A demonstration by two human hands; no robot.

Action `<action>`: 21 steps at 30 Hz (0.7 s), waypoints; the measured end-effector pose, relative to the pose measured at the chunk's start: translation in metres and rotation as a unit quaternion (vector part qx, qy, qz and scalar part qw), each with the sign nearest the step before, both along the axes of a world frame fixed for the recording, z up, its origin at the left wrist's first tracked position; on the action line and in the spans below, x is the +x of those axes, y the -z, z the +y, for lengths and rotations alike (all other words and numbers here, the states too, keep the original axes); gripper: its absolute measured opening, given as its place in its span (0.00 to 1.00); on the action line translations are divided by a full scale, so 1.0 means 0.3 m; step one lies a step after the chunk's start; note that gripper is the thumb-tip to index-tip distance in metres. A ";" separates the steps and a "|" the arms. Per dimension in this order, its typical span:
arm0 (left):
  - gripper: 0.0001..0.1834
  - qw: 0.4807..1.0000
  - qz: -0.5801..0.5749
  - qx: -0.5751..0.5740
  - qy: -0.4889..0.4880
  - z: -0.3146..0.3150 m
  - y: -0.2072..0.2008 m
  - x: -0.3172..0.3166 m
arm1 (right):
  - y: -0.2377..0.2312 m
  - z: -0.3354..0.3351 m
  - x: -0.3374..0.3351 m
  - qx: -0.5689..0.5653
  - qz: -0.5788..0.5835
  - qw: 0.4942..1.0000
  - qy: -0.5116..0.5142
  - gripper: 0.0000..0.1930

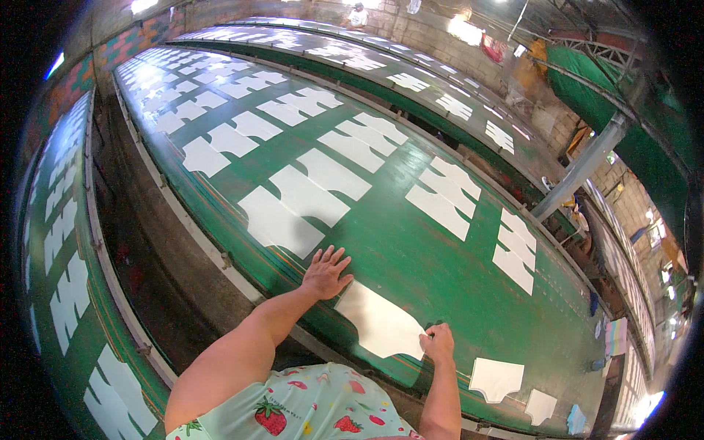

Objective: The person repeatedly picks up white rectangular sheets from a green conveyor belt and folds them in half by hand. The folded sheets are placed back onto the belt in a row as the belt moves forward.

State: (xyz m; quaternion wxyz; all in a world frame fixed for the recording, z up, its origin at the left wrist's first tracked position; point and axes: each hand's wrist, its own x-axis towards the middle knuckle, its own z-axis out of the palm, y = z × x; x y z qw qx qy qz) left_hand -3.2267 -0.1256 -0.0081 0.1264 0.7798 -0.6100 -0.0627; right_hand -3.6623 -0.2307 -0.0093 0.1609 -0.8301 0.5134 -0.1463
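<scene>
A white cut fabric piece (381, 320), shaped like a garment panel with curved cutouts, lies on the long green table (396, 242) right in front of me. My left hand (326, 273) is open, palm down with fingers spread, by the piece's far left corner. At the right edge of the same piece, my right hand (438, 342) is closed, its fingertips gripping the border. Just beyond my left hand is a joined group of white panels (301, 202), partly shaded. Fine contact under my left palm is hidden.
White panels lie in rows along the table. Near the right end sit a white stack (496, 379), a smaller white stack (540, 407) and a light blue piece (576, 419). A metal rail (187, 227) edges the table. A grey post (587, 167) stands at right; a person (357, 16) is far off.
</scene>
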 end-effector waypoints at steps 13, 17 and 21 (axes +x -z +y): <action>0.48 0.979 0.131 -0.108 0.116 0.035 -0.005 0.010 | -0.137 0.203 0.275 0.173 -0.281 0.943 -0.035 0.08; 0.32 0.916 0.179 -0.189 0.304 0.064 -0.031 -0.144 | -0.208 0.319 0.347 0.307 -0.304 0.899 -0.069 0.09; 0.08 0.903 0.227 -0.167 0.323 0.021 -0.056 -0.203 | -0.350 0.348 0.283 0.240 -0.333 0.910 -0.062 0.09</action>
